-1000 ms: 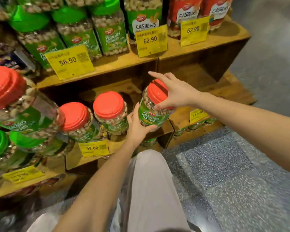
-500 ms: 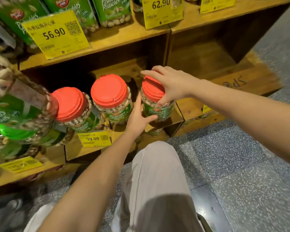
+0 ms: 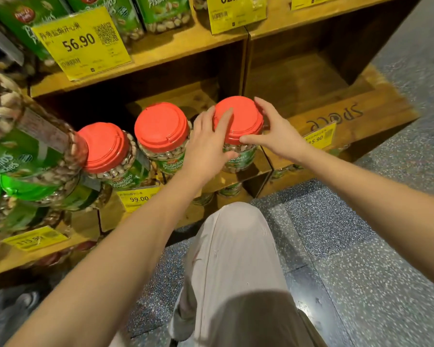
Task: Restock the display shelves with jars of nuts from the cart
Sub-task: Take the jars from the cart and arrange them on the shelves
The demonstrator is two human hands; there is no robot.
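Note:
A pistachio jar with a red lid (image 3: 238, 118) stands upright on the wooden middle shelf (image 3: 258, 169), at the right end of a row. My left hand (image 3: 206, 146) holds its left side, fingers lying over the lid and thumb curled round the front of the label. My right hand (image 3: 278, 136) grips the right side, thumb on the lid's front rim and fingers curved behind it. Two more red-lidded pistachio jars (image 3: 161, 126) (image 3: 103, 144) stand to the left of it.
A dark shelf compartment (image 3: 301, 78) lies right of the jar. The upper shelf holds green-labelled jars and yellow price tags (image 3: 80, 43). A 99.00 tag (image 3: 138, 197) hangs below the row. Big jars (image 3: 23, 156) crowd the left. My knee (image 3: 231, 236) is below, on speckled floor.
The jar has gone from tilted in the air to upright on the shelf. My right hand slid from the lid's top to its right side. My left hand rose to the lid.

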